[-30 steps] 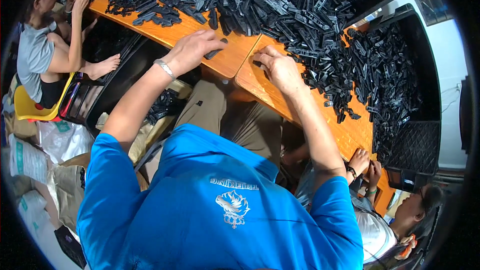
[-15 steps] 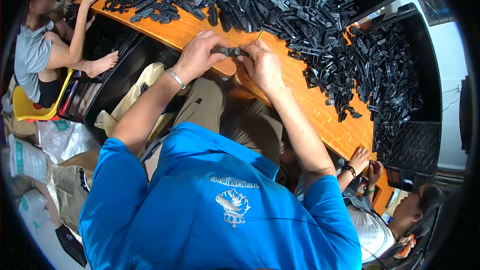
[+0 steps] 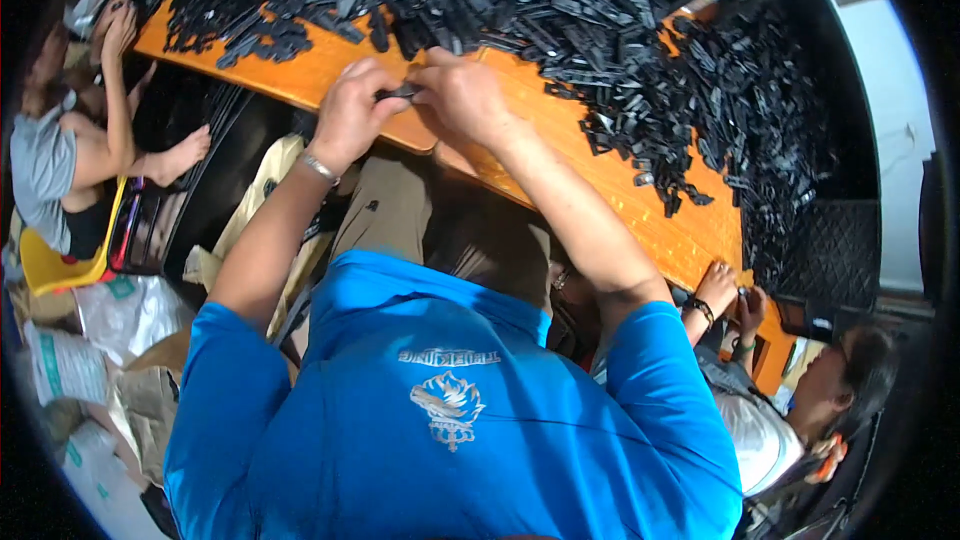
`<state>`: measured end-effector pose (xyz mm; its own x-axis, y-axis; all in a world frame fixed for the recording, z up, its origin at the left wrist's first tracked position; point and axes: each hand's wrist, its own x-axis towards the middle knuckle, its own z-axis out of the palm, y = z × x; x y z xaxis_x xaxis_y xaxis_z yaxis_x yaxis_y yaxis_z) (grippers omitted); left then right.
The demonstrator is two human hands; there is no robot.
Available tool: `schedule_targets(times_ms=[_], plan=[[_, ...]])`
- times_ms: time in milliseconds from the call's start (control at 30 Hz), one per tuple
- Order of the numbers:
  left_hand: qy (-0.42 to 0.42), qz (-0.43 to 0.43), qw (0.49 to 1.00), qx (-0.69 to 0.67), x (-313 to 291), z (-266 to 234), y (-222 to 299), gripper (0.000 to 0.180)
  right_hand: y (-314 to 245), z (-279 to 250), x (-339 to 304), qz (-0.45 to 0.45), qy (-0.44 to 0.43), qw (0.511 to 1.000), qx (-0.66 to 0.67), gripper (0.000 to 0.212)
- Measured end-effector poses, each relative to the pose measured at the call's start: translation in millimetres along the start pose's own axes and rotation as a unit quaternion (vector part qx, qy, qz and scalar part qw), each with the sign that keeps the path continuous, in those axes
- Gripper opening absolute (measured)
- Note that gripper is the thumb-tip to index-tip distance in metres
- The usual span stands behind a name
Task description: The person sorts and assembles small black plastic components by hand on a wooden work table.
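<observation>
Clamping a black plastic piece (image 3: 397, 93) in the fingers (image 3: 387, 110) of left hand (image 3: 350, 115) and right hand (image 3: 465, 98) above the wooden surface (image 3: 560, 135); best kept level, pressed evenly.

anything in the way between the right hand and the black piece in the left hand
Nothing visible: the right hand is right at the black piece held by the left hand, and the pile of black parts lies beyond both hands.

Shows as a slim, short black piece (image 3: 398, 92). Sits roughly crosswise, gripped between left fingers (image 3: 387, 110) and right fingers (image 3: 430, 82), partly covered by both, over the desk (image 3: 690, 240) near its close edge. Too hidden to tell in finer shape.
</observation>
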<state>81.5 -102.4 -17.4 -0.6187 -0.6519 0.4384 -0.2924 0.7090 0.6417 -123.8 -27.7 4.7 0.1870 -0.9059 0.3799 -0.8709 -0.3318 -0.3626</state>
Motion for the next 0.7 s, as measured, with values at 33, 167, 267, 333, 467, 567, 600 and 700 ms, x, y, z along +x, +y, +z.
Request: schedule_targets(times_ms=[33,167,267,333,467,567,600,700], plan=[[0.003,0.018,1.000,-0.014,1.7,-2.3,-1.1,0.023,-1.9,-0.3,-2.9,0.017,-0.005,1.000,0.011,0.025],[-0.135,-0.048,0.990,-0.014,-14.0,-52.3,8.1,0.020,-16.8,-19.3,-43.6,0.051,-0.036,0.998,0.022,0.021],[-0.255,-0.145,0.956,0.022,-45.1,-118.8,-23.9,0.024,-14.9,-66.1,-100.0,0.165,0.043,0.985,-0.014,0.016],[-0.202,-0.230,0.948,-0.083,-82.6,-148.1,-57.9,0.030,2.1,-91.6,-140.3,0.227,0.133,0.960,-0.099,0.015],[-0.067,-0.162,0.983,0.062,-37.0,-120.7,-35.9,0.032,13.4,-124.7,-192.4,0.403,0.133,0.884,-0.193,0.025],[-0.059,-0.104,0.988,0.100,10.5,-77.2,-9.9,0.038,38.3,-116.3,-201.2,0.297,0.135,0.908,-0.262,0.028],[-0.032,-0.052,0.994,0.095,18.9,-60.1,-18.0,0.039,40.9,-111.5,-194.3,0.289,0.135,0.913,-0.255,0.028],[-0.035,-0.048,0.985,0.160,45.7,-36.0,-9.6,0.039,34.0,-107.2,-170.1,0.327,0.083,0.922,-0.192,0.028]])
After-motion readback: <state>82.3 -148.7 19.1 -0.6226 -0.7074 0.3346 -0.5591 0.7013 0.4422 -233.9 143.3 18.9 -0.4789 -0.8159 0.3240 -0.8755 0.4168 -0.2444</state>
